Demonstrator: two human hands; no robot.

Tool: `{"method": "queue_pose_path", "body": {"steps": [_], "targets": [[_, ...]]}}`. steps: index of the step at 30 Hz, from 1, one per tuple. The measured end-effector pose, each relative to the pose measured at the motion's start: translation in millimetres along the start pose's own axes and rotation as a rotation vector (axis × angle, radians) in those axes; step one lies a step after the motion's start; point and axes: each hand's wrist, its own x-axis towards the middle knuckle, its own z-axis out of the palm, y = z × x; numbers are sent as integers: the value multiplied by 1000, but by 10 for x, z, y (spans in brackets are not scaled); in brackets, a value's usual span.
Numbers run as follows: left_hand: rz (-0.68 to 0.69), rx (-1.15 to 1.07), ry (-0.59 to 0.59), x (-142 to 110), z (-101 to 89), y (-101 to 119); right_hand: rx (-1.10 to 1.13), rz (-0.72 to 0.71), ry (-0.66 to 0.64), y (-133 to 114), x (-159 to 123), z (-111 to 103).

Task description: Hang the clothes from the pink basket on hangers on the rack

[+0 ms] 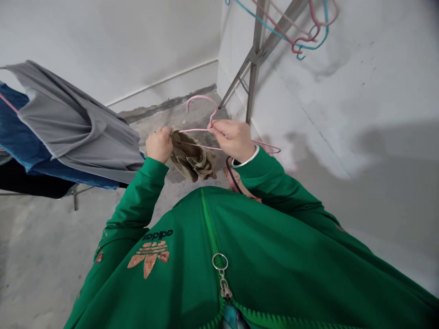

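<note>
My right hand point(234, 139) is closed on a pink clothes hanger point(202, 97), gripping it just below its hook. The hook curves up and to the left, and one end of the hanger sticks out beyond my right wrist. Bunched in my closed left hand point(159, 144) is the edge of a brown garment point(192, 157), which hangs down in folds. The hanger's left end runs into the garment beside my left fingers. What kind of garment it is cannot be made out.
Grey and blue clothes point(85, 123) hang at the left. A metal rack frame point(254, 57) stands against the right wall, with several pink and blue hangers point(313, 39) above. Something pink with a dark rim point(236, 180) lies low beneath my right forearm.
</note>
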Motion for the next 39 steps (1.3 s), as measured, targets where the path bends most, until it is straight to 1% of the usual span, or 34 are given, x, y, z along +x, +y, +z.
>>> {"method": "queue_pose_path", "body": {"steps": [2,4,7,9,11,14,15,16,17,18,20,21,22,23,25,27,30,32,34,37,39], "targets": [[36,38,-22,-19,0,101,-65,-25,-4,-12,-39,119],[108,44,-44,-41,-7,205,-93,-35,-31,36,-58,262],[209,32,-118,-61,-30,295,-30,-29,-77,182,-38,405],[254,20,-180,-59,-42,290,25,-33,-94,274,-6,409],[279,-7,-199,-48,-45,237,25,-57,-50,330,15,355],[247,-71,-121,-26,-45,114,-25,-103,100,357,-41,277],[226,-89,-85,-19,-50,73,-31,-128,111,362,-91,282],[206,-105,-54,-13,-62,34,-33,-163,73,367,-153,310],[192,-118,-31,-8,-80,1,-35,-207,-18,376,-225,363],[187,-130,-17,-6,-103,-25,-43,-253,-154,389,-300,438],[193,-151,-6,-8,-167,-60,-97,-303,-477,431,-432,633],[197,-162,-6,-13,-205,-72,-149,-292,-619,461,-478,736],[200,-174,-6,-20,-244,-82,-216,-255,-726,499,-507,829],[198,-186,-3,-30,-283,-95,-291,-201,-800,545,-519,906],[182,-214,6,-55,-355,-139,-416,-96,-859,667,-500,982],[154,-236,9,-88,-403,-218,-452,-52,-823,824,-452,948],[106,-266,8,-158,-408,-381,-323,-11,-649,1089,-392,769],[95,-319,8,-220,-370,-481,-136,102,-501,1237,-381,651],[89,-390,-5,-283,-323,-551,127,248,-342,1328,-385,581],[53,-456,-33,-345,-279,-605,510,415,-128,1330,-382,547],[37,-485,-55,-360,-272,-613,617,466,-5,1261,-360,530]]}}
